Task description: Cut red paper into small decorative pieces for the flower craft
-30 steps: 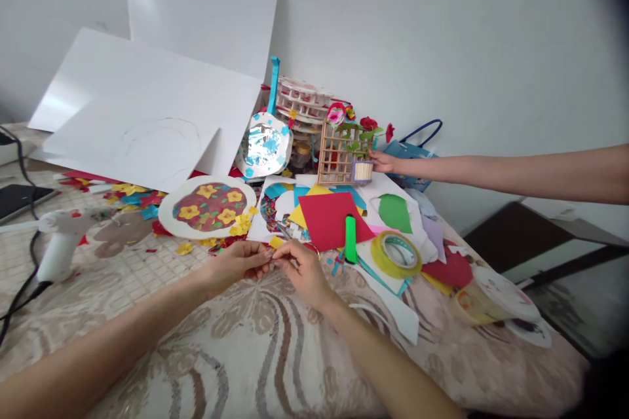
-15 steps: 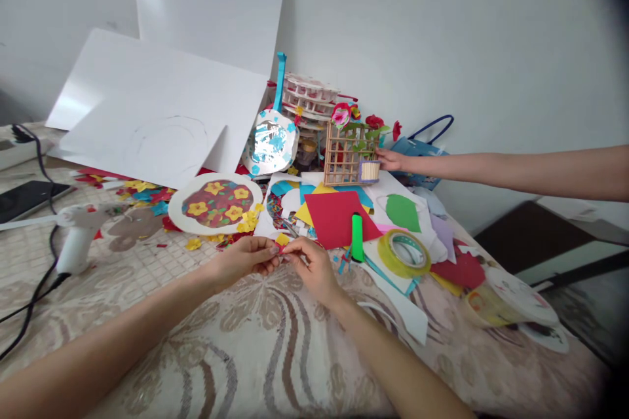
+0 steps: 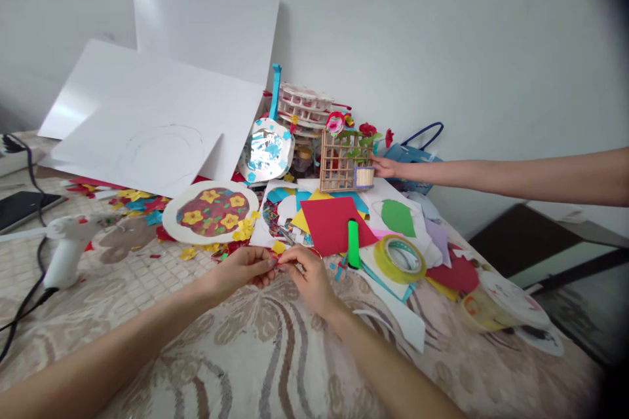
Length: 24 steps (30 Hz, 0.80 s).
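Observation:
My left hand (image 3: 242,273) and my right hand (image 3: 308,277) meet fingertip to fingertip above the near part of the patterned cloth. Both are closed in a pinch on a small red piece (image 3: 276,258), mostly hidden by the fingers. Just beyond them lie a pair of scissors (image 3: 286,236), partly covered, and a small yellow piece (image 3: 278,247). An oval white board with yellow flowers (image 3: 216,213) is beyond my left hand. Past my right hand are a red paper sheet (image 3: 331,222) and a bright green object (image 3: 353,244).
Another person's hand (image 3: 384,166) reaches from the right to a stick lattice (image 3: 339,160) with paper flowers. A glue gun (image 3: 69,245) with a black cable lies left. Yellow tape (image 3: 400,258) sits right. White boards (image 3: 162,114) lean at the back.
The whole view has shifted slightly, so most objects appear a little lower and further left. My hands keep their pinch with little change.

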Available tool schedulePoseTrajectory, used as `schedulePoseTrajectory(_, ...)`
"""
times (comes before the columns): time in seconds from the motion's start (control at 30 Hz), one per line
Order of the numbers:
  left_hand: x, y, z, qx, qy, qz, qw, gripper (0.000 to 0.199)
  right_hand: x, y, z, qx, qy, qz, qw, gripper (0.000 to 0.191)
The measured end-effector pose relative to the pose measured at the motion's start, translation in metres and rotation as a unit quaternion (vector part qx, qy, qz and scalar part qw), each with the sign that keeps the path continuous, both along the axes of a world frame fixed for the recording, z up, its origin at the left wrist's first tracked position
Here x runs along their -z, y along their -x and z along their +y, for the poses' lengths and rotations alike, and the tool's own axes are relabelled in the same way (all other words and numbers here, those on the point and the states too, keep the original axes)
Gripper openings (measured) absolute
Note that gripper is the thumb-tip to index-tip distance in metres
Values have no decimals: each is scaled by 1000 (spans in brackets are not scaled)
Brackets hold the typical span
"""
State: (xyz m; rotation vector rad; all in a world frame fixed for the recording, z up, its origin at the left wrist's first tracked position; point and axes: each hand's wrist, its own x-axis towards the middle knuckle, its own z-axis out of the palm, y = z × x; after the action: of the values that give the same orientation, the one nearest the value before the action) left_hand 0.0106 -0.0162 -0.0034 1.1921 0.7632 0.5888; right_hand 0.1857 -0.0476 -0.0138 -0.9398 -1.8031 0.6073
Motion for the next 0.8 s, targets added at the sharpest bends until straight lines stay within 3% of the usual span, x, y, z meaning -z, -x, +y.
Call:
schedulePoseTrajectory(0.3,0,-1,0,-6,-32,29,999,29,0,2,0,8,7,1,1000,7)
schedulePoseTrajectory(0.53,-2,-5,-6,-24,-158,45,986,28,4,2,0,8,74,37,997,10)
schedulePoseTrajectory(0.8,4,-4,-3,-11,-127,34,991,27,5,3,1,14,91,47,995,12)
